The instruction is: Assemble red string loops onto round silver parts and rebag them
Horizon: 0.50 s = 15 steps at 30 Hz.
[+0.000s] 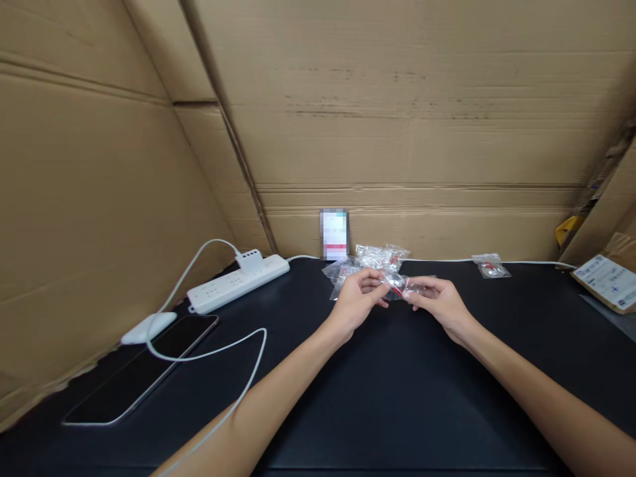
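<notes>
Between both hands, above the black tabletop [397,384], is a small clear plastic bag [396,286] with something silvery and red inside. My left hand [358,295] pinches the bag's left side between thumb and fingers. On the opposite side, my right hand [437,301] is closed on the bag's other end. Just behind the hands lies a pile of similar clear plastic bags [380,255], partly covered by my left hand. One more bag [491,266] with silvery and red contents rests alone farther right.
A phone-like screen [334,233] leans against the cardboard wall [397,132]. At left are a white power strip [238,285], a dark tablet [144,371], a white mouse-shaped object [149,327] and a white cable [218,354] crossing my left forearm. A labelled package [609,281] sits at right.
</notes>
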Tool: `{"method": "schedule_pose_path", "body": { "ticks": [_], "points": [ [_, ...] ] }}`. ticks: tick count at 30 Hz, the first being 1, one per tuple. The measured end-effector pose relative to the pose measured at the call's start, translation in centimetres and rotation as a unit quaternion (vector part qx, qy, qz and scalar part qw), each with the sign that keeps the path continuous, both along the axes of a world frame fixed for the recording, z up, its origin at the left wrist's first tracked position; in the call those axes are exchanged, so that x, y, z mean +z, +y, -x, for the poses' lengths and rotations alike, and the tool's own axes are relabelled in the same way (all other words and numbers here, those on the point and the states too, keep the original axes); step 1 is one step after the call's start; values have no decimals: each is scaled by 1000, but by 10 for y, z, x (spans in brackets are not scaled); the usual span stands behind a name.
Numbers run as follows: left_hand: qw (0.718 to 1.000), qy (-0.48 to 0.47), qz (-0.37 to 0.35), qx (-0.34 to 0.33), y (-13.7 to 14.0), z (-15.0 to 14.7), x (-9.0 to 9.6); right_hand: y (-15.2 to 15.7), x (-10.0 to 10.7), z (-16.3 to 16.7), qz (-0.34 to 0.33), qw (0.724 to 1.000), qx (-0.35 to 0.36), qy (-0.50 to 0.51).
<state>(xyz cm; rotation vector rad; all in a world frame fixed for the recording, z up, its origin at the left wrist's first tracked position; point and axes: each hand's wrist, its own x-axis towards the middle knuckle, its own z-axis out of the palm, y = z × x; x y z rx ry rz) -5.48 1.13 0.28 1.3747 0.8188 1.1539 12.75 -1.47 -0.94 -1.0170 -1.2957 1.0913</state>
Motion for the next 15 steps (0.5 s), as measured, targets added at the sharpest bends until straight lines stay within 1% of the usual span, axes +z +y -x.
{"method": "schedule_pose_path", "body": {
  "ticks": [4, 9, 12, 15],
  "points": [
    [1000, -3, -3, 6, -1, 0, 1, 1, -1, -1, -13, 1000, -11, 1],
    [1000, 2, -21, -6, -2, 0, 1, 0, -2, -1, 15, 1000, 15, -8],
    [999, 3, -30, -18, -3, -1, 1, -1, -2, -1, 24, 1000, 12, -3],
    [999, 0, -30, -19, -3, -1, 2, -1, -1, 0, 18, 1000, 5, 5]
  ]
}}
